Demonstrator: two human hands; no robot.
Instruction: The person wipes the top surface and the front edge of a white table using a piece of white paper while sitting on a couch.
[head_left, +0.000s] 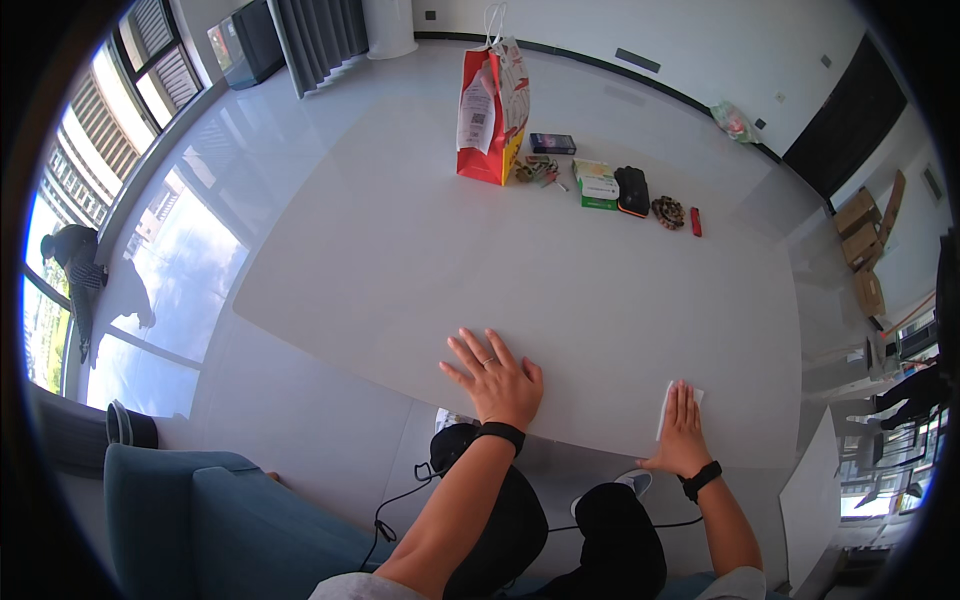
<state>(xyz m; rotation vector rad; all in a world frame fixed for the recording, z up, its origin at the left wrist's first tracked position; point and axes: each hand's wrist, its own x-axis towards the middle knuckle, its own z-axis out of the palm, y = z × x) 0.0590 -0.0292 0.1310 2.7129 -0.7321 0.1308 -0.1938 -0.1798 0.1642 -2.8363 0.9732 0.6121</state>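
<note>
A glossy pale floor (320, 415) stretches to white walls (575, 28), with a tall window (80, 140) on the left. The smooth pale table (480, 270) has rounded corners; a red paper bag (480, 165) stands upright at its far side. The left hand (508, 388) lies flat near the close edge, fingers spread wide, nothing visibly held. The right hand (684, 440), fingers together, flatly covers a white tissue (664, 412) near the close right corner. The tissue's visible long edge points away from the person, far end leaning slightly right.
</note>
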